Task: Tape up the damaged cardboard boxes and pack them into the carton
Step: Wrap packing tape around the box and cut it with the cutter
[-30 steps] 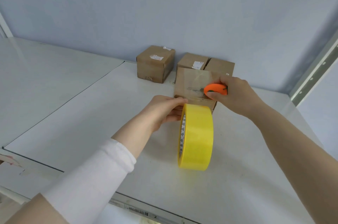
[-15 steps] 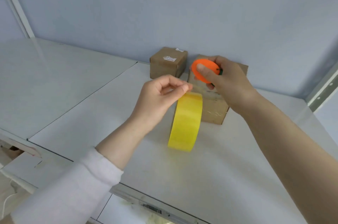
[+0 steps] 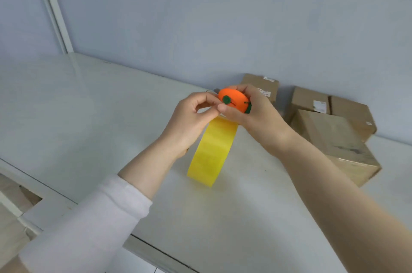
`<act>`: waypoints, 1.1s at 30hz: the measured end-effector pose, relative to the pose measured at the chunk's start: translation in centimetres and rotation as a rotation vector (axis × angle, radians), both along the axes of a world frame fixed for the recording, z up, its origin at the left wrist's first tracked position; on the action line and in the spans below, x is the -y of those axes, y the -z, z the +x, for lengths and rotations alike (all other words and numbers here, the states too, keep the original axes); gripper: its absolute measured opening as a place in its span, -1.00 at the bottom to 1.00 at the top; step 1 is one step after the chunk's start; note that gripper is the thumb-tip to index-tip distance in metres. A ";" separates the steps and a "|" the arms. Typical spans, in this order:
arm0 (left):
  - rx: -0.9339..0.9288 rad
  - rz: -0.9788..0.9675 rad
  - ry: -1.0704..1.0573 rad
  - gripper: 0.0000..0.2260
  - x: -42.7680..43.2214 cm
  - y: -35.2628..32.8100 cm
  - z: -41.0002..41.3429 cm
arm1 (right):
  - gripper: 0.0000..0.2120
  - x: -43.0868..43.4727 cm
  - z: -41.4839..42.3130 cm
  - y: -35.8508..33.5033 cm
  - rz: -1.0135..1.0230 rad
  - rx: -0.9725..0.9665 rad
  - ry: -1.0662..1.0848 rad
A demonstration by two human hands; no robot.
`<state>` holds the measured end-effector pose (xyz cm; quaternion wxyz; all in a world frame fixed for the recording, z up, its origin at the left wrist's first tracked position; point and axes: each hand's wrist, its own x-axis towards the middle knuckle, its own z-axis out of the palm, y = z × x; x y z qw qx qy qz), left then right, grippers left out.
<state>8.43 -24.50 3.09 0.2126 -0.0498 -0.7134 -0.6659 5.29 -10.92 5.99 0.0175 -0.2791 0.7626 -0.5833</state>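
**TAPE ROLL AND CUTTER: POSITION AT THE BENCH**

The yellow tape roll [image 3: 211, 150] stands on edge near the middle of the white table [image 3: 89, 116], with its broad outer band facing the camera. Its upper rim is hidden behind both hands. Whether its lower rim bears on the table surface cannot be determined.

The left hand [image 3: 189, 121] is just above and to the left of the roll's top. Its thumb and forefinger are pressed together in a pinch and the remaining fingers are curled. What lies between the fingertips is too small to make out, so whether the hand holds anything cannot be told. A white sleeve [image 3: 89, 228] covers the left forearm.

The right hand [image 3: 252, 116] is clamped on the orange cutter [image 3: 233, 100], with the fingers wrapped over its far edge and the thumb against its near face. The cutter is an oval disc with a green button [image 3: 227, 99] on the visible face. It is directly above the roll and touches, or nearly touches, the left fingertips.

Four cardboard boxes are grouped to the right, against the pale blue wall [image 3: 200, 16]:

- The nearest box [image 3: 334, 145] is the largest in view and sits at an angle.
- Behind it, a labelled box [image 3: 310, 101] and a plain box [image 3: 352, 114] stand side by side.
- A fourth box [image 3: 265, 85] is partly hidden behind the right hand.
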 end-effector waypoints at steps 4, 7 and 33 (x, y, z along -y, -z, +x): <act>0.079 -0.024 0.071 -0.92 1.4 0.4 -1.1 | -0.80 1.5 -1.1 0.4 0.009 -0.044 0.119; 0.180 -0.098 0.154 -0.84 1.5 1.0 -1.4 | -0.82 1.7 -2.0 0.2 0.007 -0.002 0.203; 0.216 -1.066 -0.188 -0.76 -0.1 -2.9 -4.5 | -0.71 -12.5 -5.3 0.2 0.418 -0.223 0.440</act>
